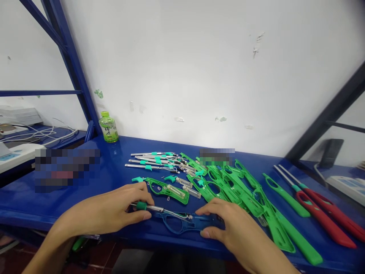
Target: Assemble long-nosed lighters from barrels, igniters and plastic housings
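Note:
My left hand (128,209) pinches a metal lighter nozzle tube with a green collar (141,206) and thin wires trailing to the right. Those wires lie over a blue lighter shell half (182,224) with a looped trigger guard, at the table's front edge. Around the right end of that shell, the thumb and fingers of my right hand (218,219) are closed. Just beyond my hands is a green shell half (168,192) with a clear fuel tank in it. Several similar nozzle tubes (151,161) lie behind, beside loose clear tanks (191,191).
Several green shell halves (242,190) are heaped to the right on the blue table (114,167). Two red long-nosed lighters (325,217) lie at the far right. A green-labelled bottle (108,127) stands at the back left by the wall, near a blue metal frame (76,68).

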Motion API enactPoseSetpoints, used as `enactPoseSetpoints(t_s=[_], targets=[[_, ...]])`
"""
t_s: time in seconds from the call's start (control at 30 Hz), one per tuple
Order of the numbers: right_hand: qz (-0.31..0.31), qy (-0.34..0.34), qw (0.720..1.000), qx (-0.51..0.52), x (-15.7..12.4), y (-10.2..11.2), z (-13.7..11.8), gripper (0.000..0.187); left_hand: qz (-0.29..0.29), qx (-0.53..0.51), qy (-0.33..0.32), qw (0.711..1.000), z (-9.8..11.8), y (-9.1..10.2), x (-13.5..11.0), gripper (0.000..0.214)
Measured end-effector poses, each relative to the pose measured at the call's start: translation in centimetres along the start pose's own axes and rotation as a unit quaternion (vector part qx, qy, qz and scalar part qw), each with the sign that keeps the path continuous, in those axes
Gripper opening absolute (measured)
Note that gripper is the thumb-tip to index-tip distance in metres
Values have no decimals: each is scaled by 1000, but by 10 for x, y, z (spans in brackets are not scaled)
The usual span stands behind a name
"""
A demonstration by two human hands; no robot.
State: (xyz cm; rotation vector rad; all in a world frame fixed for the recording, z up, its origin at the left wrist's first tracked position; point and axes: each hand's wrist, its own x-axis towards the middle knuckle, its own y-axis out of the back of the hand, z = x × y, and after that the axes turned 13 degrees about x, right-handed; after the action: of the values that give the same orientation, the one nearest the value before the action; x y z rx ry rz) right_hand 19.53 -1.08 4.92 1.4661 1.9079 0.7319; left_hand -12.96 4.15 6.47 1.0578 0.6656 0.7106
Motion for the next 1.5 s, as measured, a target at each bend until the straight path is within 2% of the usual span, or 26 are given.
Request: enactPoseSetpoints(t_s=[0.17, 0.33, 0.73, 1.03, 1.27, 1.5], targets=[[-10, -1, 1000, 1, 1, 1, 1, 38, -7, -15, -14, 1000, 4, 4, 3, 34], [-13, -7, 1000, 2, 1, 0, 1, 36, -35, -21, -18, 999, 2, 5, 5, 24], [-7, -4, 1000, 7, 0, -3, 3, 34, -47, 1, 11, 999, 5, 3, 6, 15], [-11, -7, 1000, 9, 1, -2, 3, 34, -31, -5, -6, 999, 1, -3, 10, 14], [-11, -4, 1000, 11, 1, -2, 3, 34, -24, -13, 18, 999, -6, -7, 12, 14], [-13, -9, 1000, 8, 2, -1, 3, 34, -4, -24, 11, 1000, -10, -10, 19, 12]])
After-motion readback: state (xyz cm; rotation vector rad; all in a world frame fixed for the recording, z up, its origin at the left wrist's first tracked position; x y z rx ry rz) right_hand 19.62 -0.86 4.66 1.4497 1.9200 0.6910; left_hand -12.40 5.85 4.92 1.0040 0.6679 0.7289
